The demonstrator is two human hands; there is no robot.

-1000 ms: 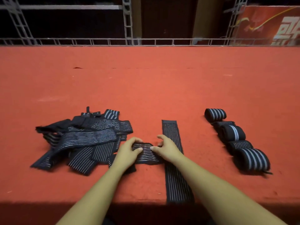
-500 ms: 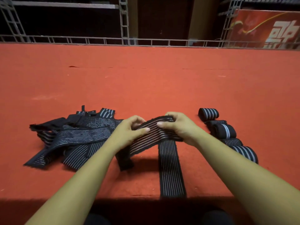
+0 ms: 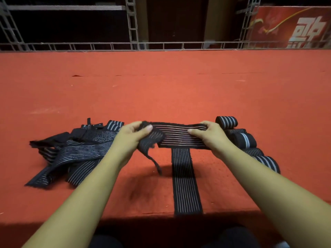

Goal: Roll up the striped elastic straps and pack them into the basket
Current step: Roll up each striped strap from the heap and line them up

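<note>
I hold one black striped elastic strap (image 3: 176, 136) stretched level above the red table. My left hand (image 3: 131, 136) pinches its left end, from which a short tail hangs down. My right hand (image 3: 209, 136) grips its right end. Under it another strap (image 3: 184, 179) lies flat, running toward the near edge. A heap of unrolled straps (image 3: 75, 151) lies to the left. Several rolled straps (image 3: 241, 138) sit in a row to the right, partly hidden by my right forearm. No basket is in view.
The red felt table (image 3: 161, 90) stretches far back to a metal truss rail (image 3: 161, 45). Its near edge runs just below the flat strap. A red banner (image 3: 290, 27) hangs at the back right.
Both hands lifted the strap off the table and moved apart, pulling it out level. The view shifted slightly.
</note>
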